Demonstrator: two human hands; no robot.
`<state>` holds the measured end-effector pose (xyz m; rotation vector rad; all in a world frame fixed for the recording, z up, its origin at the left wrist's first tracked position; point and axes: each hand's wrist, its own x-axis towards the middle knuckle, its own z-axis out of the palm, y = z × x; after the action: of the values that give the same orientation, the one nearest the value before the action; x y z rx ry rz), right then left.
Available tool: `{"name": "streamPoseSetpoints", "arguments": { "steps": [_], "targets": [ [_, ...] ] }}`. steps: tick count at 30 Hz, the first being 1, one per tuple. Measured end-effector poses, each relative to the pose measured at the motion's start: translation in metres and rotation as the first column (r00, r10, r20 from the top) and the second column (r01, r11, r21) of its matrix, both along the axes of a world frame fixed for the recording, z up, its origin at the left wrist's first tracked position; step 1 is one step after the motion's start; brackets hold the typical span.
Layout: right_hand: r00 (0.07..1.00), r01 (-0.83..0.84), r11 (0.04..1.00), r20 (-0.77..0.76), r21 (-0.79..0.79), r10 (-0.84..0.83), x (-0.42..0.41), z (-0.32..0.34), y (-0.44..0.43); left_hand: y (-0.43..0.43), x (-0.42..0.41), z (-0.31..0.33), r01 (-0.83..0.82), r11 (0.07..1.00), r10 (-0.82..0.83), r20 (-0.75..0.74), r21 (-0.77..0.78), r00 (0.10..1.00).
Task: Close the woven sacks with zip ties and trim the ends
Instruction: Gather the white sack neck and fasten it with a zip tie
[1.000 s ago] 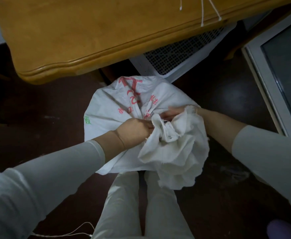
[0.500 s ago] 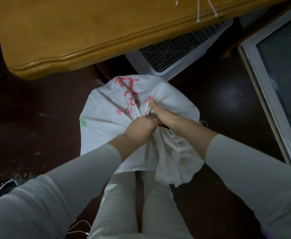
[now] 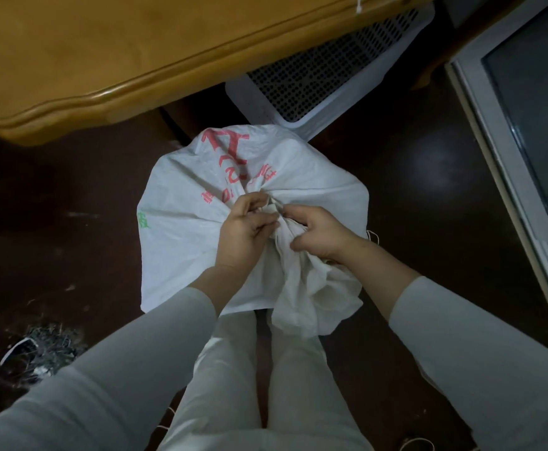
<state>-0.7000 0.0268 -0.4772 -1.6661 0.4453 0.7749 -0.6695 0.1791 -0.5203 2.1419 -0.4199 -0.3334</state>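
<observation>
Woven sack (image 3: 184, 203) neck bunched; no tie visible.
Floppy mouth hangs nearest. Just past it, left hand (image 3: 243, 231) and right hand (image 3: 319, 237) curl fingers round the gathered neck. Body bulges beyond them: soft, slick weave, probably heavy, so grip at the neck.

Light is dim and cool, with no visible source. The dark floor (image 3: 396, 222) swallows nearly all detail, save one soft pale sheen right of the sack (image 3: 184, 229), which with the sleeves (image 3: 136, 353) is the brightest surface. The wooden counter (image 3: 103, 60) carries a mild gloss along its rounded edge and casts deep shadow beneath. Wide-angle distortion bows that edge and slants the window frame (image 3: 487, 125). Fine texture looks soft and smeared throughout
</observation>
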Motion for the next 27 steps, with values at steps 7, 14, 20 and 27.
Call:
{"name": "streamPoseSetpoints", "arguments": {
  "steps": [7, 14, 20, 27],
  "targets": [
    [0.983, -0.066, 0.994, 0.168, -0.087, 0.08, -0.004, -0.008, 0.002, 0.0, -0.003, 0.008, -0.105, 0.994, 0.103, 0.067, 0.022, 0.992],
    [0.716, -0.332, 0.713, 0.327, -0.618, 0.617, -0.009, -0.007, 0.003, 0.017, 0.012, 0.022, -0.132, 0.96, 0.141, -0.017, 0.247, 0.99],
    [0.685, -0.229, 0.718, 0.415, -0.658, 0.599, 0.009, -0.014, 0.004, -0.005, 0.05, 0.025, 0.251, 0.935, -0.284, 0.106, 0.251, 0.953],
    [0.931, 0.295, 0.934, 0.282, -0.201, -0.233, 0.017, -0.017, 0.008, -0.015, 0.064, 0.014, 0.314, 0.92, -0.321, -0.009, 0.235, 0.947]
  ]
}}
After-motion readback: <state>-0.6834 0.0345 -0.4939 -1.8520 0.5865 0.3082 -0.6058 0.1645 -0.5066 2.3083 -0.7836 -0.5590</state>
